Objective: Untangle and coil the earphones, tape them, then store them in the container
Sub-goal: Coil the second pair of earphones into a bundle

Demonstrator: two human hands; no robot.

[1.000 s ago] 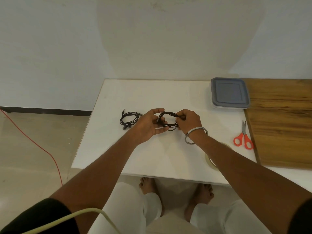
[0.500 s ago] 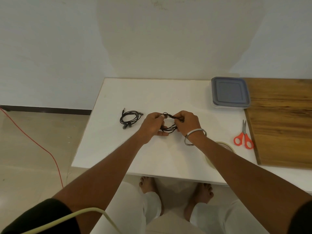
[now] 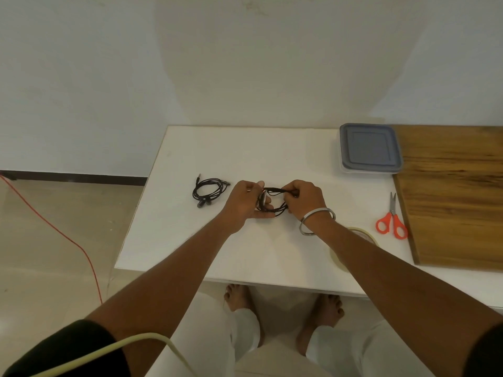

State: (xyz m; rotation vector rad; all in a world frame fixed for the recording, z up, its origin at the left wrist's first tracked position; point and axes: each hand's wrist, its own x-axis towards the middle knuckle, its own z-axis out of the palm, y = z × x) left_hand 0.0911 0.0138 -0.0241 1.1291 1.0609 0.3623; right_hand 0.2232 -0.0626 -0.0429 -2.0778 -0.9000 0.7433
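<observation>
I see both forearms reaching over the white table (image 3: 272,148), hands meeting mid-table. The left hand (image 3: 245,202) curls round one end of the black earphones (image 3: 275,202), the right hand (image 3: 304,198) pinches the other (loops hang between). A second coil (image 3: 208,189) lies just left; container (image 3: 368,148), scissors (image 3: 392,220), tape roll (image 3: 359,235) sit right.

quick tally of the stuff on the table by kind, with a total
earphones: 2 (held set, set lying left)
container: 1
scissors: 1
tape roll: 1
wooden board: 1
total: 6
</observation>
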